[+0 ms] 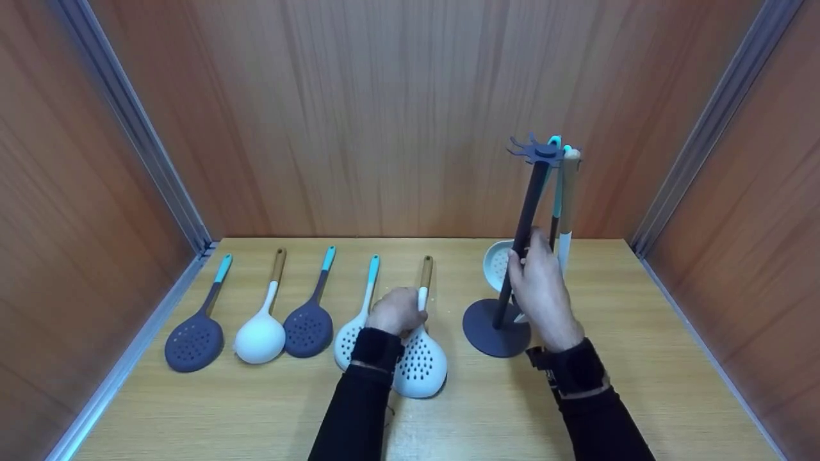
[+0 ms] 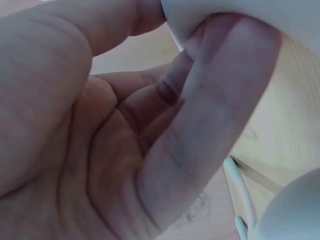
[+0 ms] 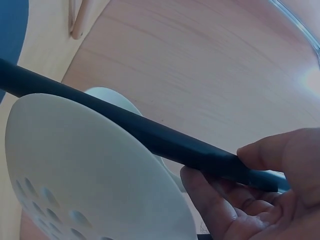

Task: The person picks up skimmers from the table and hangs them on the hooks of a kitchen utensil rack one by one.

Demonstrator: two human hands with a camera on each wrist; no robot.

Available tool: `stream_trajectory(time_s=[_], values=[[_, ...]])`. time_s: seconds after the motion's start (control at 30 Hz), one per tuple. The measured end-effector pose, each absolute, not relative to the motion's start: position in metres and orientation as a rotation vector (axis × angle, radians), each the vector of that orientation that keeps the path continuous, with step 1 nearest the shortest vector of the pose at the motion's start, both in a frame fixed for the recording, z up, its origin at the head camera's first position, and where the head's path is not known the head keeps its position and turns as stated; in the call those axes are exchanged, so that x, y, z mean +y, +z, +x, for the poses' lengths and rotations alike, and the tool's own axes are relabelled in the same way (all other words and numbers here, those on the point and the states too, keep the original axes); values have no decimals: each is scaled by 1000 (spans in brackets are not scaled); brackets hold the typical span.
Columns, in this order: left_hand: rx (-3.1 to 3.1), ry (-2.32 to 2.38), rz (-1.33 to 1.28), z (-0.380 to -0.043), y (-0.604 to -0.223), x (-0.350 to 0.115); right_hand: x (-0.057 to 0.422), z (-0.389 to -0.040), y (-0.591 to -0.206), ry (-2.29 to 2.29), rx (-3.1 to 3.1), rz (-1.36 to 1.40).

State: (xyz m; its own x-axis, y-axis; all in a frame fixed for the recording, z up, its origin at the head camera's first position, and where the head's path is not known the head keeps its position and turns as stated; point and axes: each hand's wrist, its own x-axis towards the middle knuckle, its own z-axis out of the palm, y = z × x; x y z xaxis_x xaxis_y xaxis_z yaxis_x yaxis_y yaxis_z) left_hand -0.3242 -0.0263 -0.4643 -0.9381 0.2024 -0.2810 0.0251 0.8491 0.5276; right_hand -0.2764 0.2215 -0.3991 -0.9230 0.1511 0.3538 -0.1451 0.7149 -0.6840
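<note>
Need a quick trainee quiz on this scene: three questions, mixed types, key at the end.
1. Count: how many utensils form the row on the table left of the stand, including the one being held?

2. True or false: the left hand holds a white skimmer with a wooden handle.

3. Multiple choice: what does the right hand grip?
A) the white ladle
B) the stand's pole
C) the front table edge

Key:
1. Five
2. True
3. B
</note>
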Motion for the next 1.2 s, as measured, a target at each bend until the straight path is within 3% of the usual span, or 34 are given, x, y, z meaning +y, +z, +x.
stream_trajectory(time_s=[0.27, 0.73, 1.2], values=[[2756, 778, 292, -327, -461, -33, 221, -277, -402, 1005, -2495, 22], [2909, 953, 312, -336, -451, -41, 212, -271, -396, 1203, -2559, 184], [3001, 1207, 342, -344, -444, -46, 210, -272, -397, 1107, -2555, 203]])
